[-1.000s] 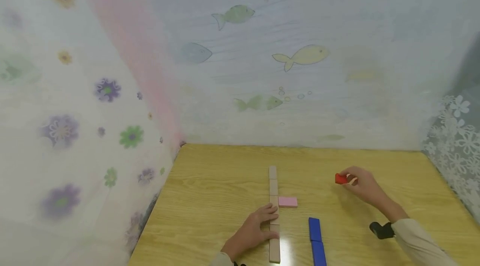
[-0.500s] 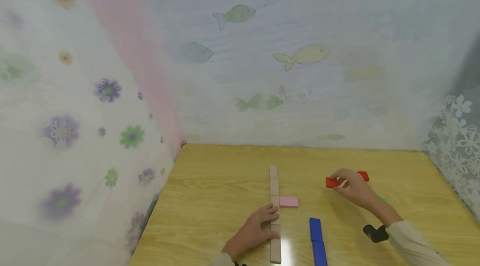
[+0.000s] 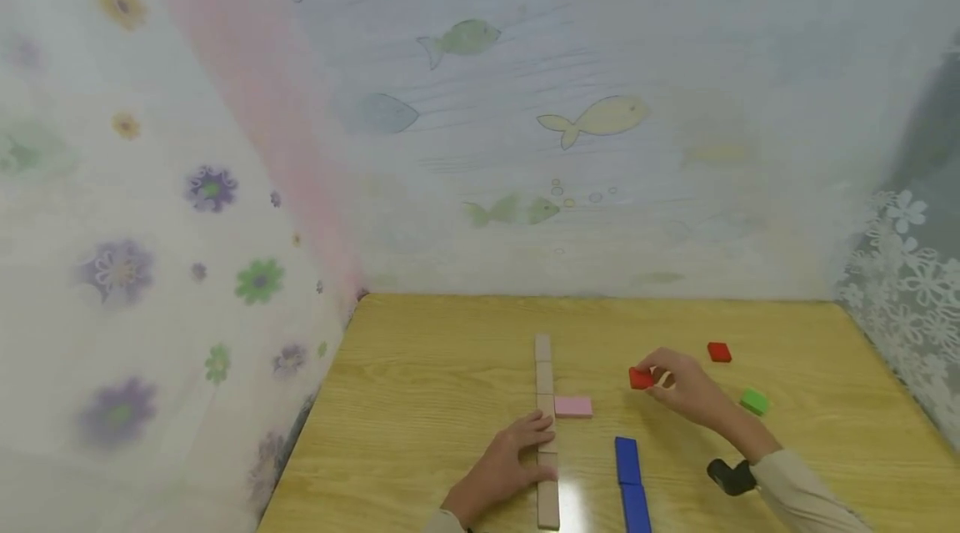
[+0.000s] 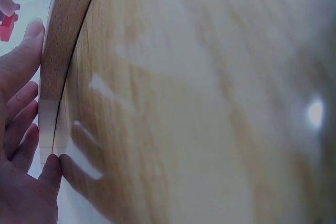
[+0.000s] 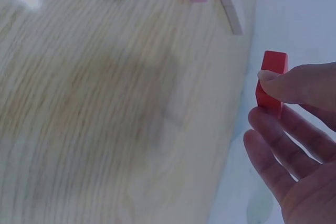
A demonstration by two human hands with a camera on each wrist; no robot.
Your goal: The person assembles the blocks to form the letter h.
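Observation:
A straight row of plain wooden blocks [image 3: 543, 379] runs away from me along the table. My left hand [image 3: 501, 462] rests at this row with fingers spread, its fingertips touching the blocks. In the left wrist view the thumb and fingers lie along the wooden row [image 4: 59, 51]. A pink block [image 3: 573, 407] lies flat against the row's right side, crosswise to it. My right hand [image 3: 686, 387] pinches a small red block [image 3: 641, 379] between thumb and fingers, above the table to the right of the pink block. The right wrist view shows the thumb pressed on the red block [image 5: 275, 64].
Two blue blocks [image 3: 632, 479] lie end to end right of the row. Another red block [image 3: 719, 352] and a green block [image 3: 753, 401] lie farther right on the table [image 3: 420, 349]. Painted walls [image 3: 712, 224] stand behind and beside the table.
My right hand has moved left with the red block, toward the pink one. The second red block and the green block behind it have come into sight. The left hand has stayed put.

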